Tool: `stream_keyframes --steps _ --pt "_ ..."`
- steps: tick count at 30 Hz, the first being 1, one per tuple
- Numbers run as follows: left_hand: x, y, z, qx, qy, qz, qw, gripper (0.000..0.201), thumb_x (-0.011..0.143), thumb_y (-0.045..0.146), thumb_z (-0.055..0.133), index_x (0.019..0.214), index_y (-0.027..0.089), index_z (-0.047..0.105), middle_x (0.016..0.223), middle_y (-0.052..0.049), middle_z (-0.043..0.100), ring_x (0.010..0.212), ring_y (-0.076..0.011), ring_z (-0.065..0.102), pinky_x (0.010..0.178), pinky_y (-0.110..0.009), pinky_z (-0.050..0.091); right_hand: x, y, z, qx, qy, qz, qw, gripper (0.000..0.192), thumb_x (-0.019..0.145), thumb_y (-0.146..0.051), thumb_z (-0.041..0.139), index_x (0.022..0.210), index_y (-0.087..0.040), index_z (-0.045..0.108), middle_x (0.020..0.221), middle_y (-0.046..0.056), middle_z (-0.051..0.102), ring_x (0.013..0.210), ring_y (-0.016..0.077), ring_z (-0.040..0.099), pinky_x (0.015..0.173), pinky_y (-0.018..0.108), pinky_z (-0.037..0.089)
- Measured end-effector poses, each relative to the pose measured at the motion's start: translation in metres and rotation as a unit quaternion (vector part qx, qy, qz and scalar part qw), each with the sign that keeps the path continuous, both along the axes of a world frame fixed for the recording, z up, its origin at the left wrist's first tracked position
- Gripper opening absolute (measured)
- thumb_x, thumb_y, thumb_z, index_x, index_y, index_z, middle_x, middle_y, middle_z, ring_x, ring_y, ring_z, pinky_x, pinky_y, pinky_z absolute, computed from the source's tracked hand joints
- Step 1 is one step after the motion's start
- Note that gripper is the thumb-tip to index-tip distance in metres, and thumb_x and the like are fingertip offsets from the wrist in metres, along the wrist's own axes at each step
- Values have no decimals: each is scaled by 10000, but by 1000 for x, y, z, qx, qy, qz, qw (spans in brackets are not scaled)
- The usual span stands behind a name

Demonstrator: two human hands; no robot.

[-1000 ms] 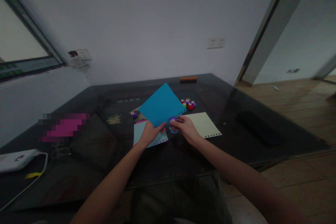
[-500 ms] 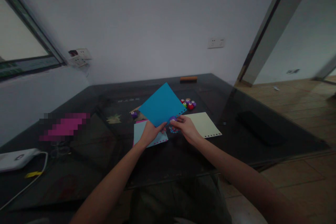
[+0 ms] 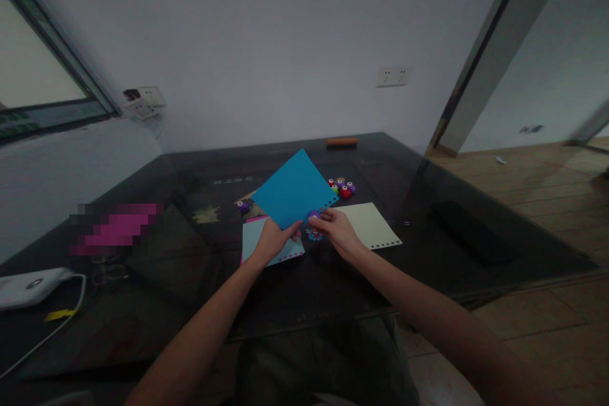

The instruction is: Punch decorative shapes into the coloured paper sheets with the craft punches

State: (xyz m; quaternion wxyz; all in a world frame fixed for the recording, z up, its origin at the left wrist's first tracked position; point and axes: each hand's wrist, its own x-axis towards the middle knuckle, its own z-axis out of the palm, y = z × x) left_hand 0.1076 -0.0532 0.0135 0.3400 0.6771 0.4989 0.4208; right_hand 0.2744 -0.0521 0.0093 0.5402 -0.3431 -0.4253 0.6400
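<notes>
Head view. I read my left hand (image 3: pixel 271 242) as closed in a pinch on the lower corner of the blue sheet (image 3: pixel 292 189), which is raised off the worktop (image 3: pixel 295 292) and tilted, with its far corner toward 12 o'clock. My right hand (image 3: pixel 339 233) is curled around a small purple punch (image 3: pixel 313 216), which sits against the sheet's lower right edge, the edge at 4 o'clock that already carries a row of punched holes. I cannot tell how hard the punch is pressed.

Change against the two earlier pictures: almost none. The sheet, the punch and both hands hold the same places and the same grips; only the camera has shifted slightly. I judge that the punch is parked at one station on the edge, so the row of holes has not advanced in this interval.

Surroundings. Under the left hand lies a light blue sheet (image 3: pixel 257 242) on top of a pink sheet (image 3: pixel 243 247), both flat. At 3 o'clock of the right hand lies a cream sheet (image 3: pixel 368 225) with holes along its near edge. A cluster of coloured punches (image 3: pixel 341 188) stands at 1 o'clock, well apart from a single purple punch (image 3: pixel 243 207) at 11 o'clock. A white device (image 3: pixel 28 287) with its cable sits far out at 9 o'clock.
</notes>
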Motion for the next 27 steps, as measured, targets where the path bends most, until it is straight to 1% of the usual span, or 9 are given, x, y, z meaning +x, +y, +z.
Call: stream_keyframes --steps 12,22,27 --pt "0 0 0 9 6 2 1000 257 763 368 589 627 150 588 545 -13 630 508 -145 583 607 -266 482 -1 1 -1 3 11 0 1000 336 531 -275 809 818 -182 660 817 34 702 735 177 642 745 330 495" --pt "-2 1 -3 12 17 -2 1000 256 781 355 574 621 157 590 548 -11 628 525 -145 586 632 -264 478 0 2 -3 15 10 -2 1000 330 528 -279 810 804 -184 657 815 32 701 735 175 639 759 333 491" --pt "-2 1 -3 19 10 -3 1000 238 774 344 585 621 162 581 539 -4 622 515 -144 582 630 -263 476 0 1 -2 10 14 0 1000 328 526 -282 810 798 -181 657 786 22 697 718 172 636 744 326 490"
